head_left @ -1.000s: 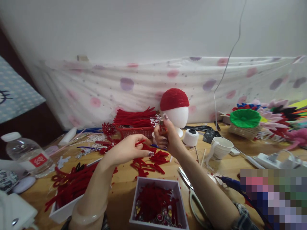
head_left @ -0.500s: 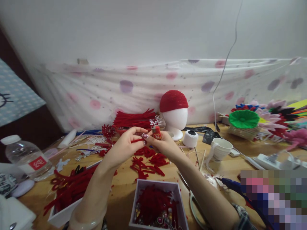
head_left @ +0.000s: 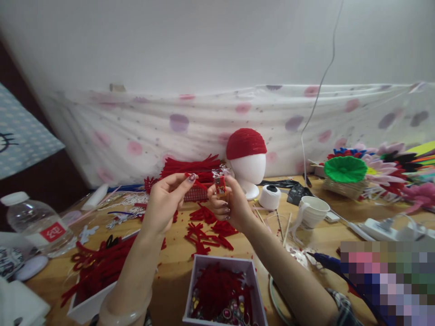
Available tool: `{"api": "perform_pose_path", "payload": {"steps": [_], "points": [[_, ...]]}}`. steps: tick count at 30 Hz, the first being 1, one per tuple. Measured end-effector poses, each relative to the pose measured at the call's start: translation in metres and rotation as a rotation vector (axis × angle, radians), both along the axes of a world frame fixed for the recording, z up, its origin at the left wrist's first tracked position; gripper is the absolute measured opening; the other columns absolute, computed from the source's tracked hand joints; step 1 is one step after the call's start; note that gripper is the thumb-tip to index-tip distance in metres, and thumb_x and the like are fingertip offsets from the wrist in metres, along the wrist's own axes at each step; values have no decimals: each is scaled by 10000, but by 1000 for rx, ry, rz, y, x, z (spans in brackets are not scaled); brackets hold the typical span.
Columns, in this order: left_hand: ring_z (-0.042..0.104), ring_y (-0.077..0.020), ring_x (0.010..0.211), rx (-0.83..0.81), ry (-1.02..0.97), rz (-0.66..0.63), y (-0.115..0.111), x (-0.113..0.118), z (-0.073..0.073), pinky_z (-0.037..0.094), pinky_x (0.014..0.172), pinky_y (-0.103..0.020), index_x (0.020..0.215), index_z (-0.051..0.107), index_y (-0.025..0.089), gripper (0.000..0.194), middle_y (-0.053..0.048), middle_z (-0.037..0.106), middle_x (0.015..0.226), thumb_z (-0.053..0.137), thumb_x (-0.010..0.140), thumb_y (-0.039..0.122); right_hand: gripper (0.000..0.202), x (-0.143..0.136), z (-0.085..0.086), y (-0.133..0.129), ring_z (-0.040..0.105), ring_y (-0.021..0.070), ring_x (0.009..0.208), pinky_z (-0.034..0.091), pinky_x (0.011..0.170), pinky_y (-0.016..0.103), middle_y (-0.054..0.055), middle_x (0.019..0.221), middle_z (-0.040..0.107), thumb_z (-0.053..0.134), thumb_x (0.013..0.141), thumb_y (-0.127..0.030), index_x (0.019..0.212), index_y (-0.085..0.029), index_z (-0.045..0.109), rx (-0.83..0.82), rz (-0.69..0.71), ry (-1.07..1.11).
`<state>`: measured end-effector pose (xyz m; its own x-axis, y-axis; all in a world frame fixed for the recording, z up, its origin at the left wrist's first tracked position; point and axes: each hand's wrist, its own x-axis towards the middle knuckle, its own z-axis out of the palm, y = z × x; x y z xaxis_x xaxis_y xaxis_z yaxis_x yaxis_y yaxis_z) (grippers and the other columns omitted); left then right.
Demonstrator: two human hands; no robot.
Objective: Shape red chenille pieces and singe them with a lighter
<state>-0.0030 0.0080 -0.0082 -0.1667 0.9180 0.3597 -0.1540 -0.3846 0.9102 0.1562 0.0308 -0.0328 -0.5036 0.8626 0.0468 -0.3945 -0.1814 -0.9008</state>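
Observation:
My left hand [head_left: 165, 199] pinches a short red chenille stem [head_left: 200, 184] between thumb and fingertips, its free end pointing right. Facing it, my right hand [head_left: 235, 203] is wrapped round a small red lighter [head_left: 220, 186], held upright with its metal top near the stem's end. I cannot make out any flame. Cut red chenille pieces [head_left: 210, 231] lie scattered on the table below both hands. Behind them, a long bundle of red stems [head_left: 190, 166] rests in a basket, beside a white foam head [head_left: 249, 167] with a red wrapped cap [head_left: 246, 141].
A white box [head_left: 224, 258] with red pieces and beads stands in front; another box [head_left: 91, 303] of red stems is at left. A water bottle [head_left: 37, 222] stands far left. At right are a thread spool [head_left: 269, 197], a cup [head_left: 314, 211] and a glue gun [head_left: 331, 262].
My hands have drawn apart. The left moved left and up with the stem, while the right turned the lighter upright and curled its fingers round it.

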Motion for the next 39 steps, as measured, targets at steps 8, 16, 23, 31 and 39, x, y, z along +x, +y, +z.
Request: {"api": "perform_pose_path", "payload": {"steps": [8,16,23,31,39], "points": [[282,-31,426,84,-7,110,-3,-2,0,204,385,-186,828,779,150,360,70,457,507,853,640,447,500,-8,-10,4,63,61,355,66,333,189,-78,405,200,228,919,-487,514,-214,333,-82,113,-72],[280,-46,430,116,59,165,-6,2,-3,194,389,-198,848,793,188,285,71,413,468,803,715,440,447,-15,-13,-1,59,63,362,79,336,191,-77,411,190,249,908,-452,539,-215,338,-60,109,-89],[273,-46,431,111,48,172,-5,2,-3,190,385,-201,841,787,196,273,64,443,488,807,707,433,433,-14,-9,-5,54,72,372,74,341,194,-75,411,193,244,911,-440,546,-222,328,-43,114,-101],[294,-43,440,111,38,159,-5,1,-3,210,390,-197,838,789,201,261,60,473,514,814,702,423,455,-13,-9,-5,68,66,365,75,343,199,-79,408,203,263,907,-480,543,-217,338,-49,139,-99],[316,-31,403,137,17,166,-4,1,-3,228,367,-191,825,789,189,248,46,571,537,816,702,403,532,-9,-2,-7,83,65,369,85,349,205,-86,405,213,324,880,-647,558,-225,347,-57,62,22]]}}
